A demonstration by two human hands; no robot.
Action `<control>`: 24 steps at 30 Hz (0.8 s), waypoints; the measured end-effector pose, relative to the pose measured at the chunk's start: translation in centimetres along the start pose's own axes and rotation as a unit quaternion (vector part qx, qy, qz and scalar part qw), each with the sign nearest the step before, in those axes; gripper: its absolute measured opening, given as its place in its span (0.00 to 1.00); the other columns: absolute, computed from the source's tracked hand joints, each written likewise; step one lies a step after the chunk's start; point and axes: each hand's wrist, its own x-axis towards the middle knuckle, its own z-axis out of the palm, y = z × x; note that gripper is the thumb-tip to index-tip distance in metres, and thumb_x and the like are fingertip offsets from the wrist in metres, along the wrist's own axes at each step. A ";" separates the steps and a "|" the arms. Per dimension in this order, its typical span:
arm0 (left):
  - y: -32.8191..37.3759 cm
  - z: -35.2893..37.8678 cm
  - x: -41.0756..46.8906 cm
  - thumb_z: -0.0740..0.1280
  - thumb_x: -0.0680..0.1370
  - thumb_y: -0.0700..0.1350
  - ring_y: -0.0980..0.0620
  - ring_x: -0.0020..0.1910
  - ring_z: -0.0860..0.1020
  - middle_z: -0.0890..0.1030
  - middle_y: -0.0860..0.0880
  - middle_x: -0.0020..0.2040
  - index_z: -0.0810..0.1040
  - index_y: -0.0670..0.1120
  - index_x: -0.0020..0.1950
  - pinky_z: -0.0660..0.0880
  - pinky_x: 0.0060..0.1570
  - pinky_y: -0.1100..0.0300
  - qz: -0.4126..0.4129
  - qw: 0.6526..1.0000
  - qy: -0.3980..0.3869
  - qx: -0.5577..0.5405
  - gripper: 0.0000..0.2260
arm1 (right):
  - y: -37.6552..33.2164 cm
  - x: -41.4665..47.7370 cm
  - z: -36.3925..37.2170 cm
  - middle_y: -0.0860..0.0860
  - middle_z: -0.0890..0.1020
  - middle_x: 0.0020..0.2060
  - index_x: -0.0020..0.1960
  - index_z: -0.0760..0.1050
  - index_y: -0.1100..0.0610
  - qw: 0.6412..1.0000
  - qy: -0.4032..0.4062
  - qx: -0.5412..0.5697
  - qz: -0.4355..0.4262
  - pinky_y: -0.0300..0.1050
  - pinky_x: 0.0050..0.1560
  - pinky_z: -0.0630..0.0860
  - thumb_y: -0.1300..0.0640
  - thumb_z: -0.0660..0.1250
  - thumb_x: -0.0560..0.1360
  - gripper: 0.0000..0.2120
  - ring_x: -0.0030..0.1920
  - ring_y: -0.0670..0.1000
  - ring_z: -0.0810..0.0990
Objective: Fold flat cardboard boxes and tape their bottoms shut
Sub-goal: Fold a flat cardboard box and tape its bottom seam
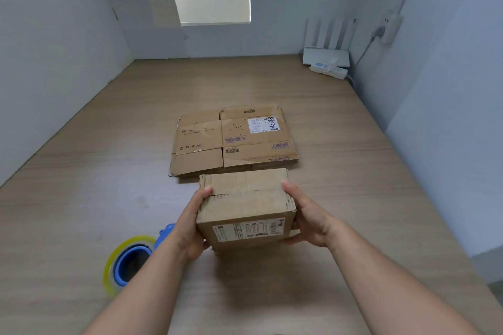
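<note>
Open lanes on the table (pixel 353 171) left and right of the box (pixel 245 207). Straight ahead is blocked: flat stack (pixel 234 141) lies just beyond the box, nearly touching. Tape roll (pixel 128 261) sits near-left, close to the box (tight lane between). Far-right corner is taken by power strip (pixel 329 70) and router (pixel 326 56). White panel (pixel 54 62) bounds the left edge, wall (pixel 449 90) the right.

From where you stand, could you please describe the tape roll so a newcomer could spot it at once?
On the wooden tabletop, look to the near left, beside the left hand holding the folded box. The tape roll lies there: a yellowish ring on a blue core, the only round, non-cardboard thing nearby.
</note>
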 end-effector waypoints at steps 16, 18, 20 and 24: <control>-0.9 -0.3 -1.2 0.69 0.62 0.63 0.50 0.49 0.82 0.83 0.46 0.54 0.82 0.53 0.55 0.77 0.48 0.49 0.134 0.985 -0.071 -0.080 0.25 | -1.1 -0.8 -0.4 0.51 0.76 0.65 0.72 0.63 0.43 0.992 -0.026 -0.006 -0.126 0.65 0.58 0.75 0.29 0.63 0.61 0.42 0.65 0.55 0.74; -0.4 -0.1 -1.0 0.68 0.63 0.63 0.50 0.49 0.82 0.83 0.46 0.54 0.82 0.53 0.54 0.77 0.48 0.49 0.135 0.984 -0.077 -0.082 0.24 | -1.7 -0.8 -0.5 0.53 0.77 0.64 0.70 0.66 0.46 0.994 -0.034 -0.017 -0.101 0.65 0.59 0.74 0.28 0.62 0.59 0.44 0.64 0.57 0.74; -0.3 0.0 -0.7 0.67 0.64 0.63 0.49 0.48 0.82 0.84 0.46 0.54 0.82 0.54 0.53 0.76 0.48 0.48 0.122 0.986 -0.079 -0.084 0.22 | -1.7 -0.7 -0.7 0.56 0.77 0.63 0.70 0.67 0.50 0.997 -0.027 -0.025 -0.073 0.64 0.59 0.74 0.28 0.62 0.59 0.45 0.64 0.57 0.74; -1.2 0.4 -0.2 0.65 0.67 0.64 0.49 0.44 0.82 0.84 0.46 0.50 0.80 0.53 0.54 0.78 0.40 0.51 0.071 0.994 -0.065 -0.050 0.22 | -0.8 -0.3 -1.6 0.56 0.80 0.60 0.68 0.70 0.49 0.998 0.002 -0.026 -0.050 0.64 0.60 0.74 0.27 0.62 0.65 0.39 0.62 0.57 0.76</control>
